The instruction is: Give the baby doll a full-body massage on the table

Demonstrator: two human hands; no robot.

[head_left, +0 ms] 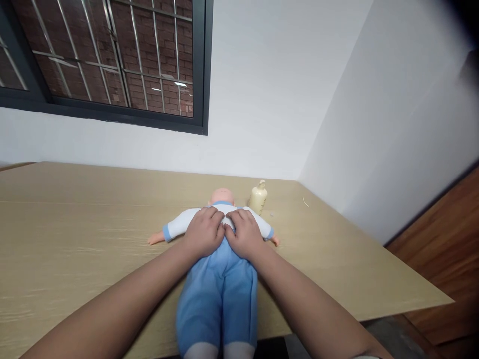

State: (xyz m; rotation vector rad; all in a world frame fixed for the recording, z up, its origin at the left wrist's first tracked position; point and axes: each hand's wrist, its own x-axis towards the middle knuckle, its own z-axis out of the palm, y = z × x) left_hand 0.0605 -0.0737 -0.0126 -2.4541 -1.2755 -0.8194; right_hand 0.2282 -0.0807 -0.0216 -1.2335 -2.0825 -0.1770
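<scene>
A baby doll [220, 281] in a white top with blue trim and blue trousers is stretched out on the table, its head toward the wall and its arms spread sideways. My left hand [205, 230] rests on the left side of its upper body, palm down, fingers slightly bent. On the right side of the same torso lies my right hand [243, 232], also palm down. The thumbs and fingertips of both hands almost meet at the doll's middle. Neither hand grips anything visible. My hands cover much of the doll's trunk.
A cream pump bottle [258, 198] stands just beyond the doll's right-hand arm. The wooden table [93, 249] reaches to the white wall [262, 99], which holds a barred window [123, 55]. A thin pale strand [306, 201] lies toward the table's right edge.
</scene>
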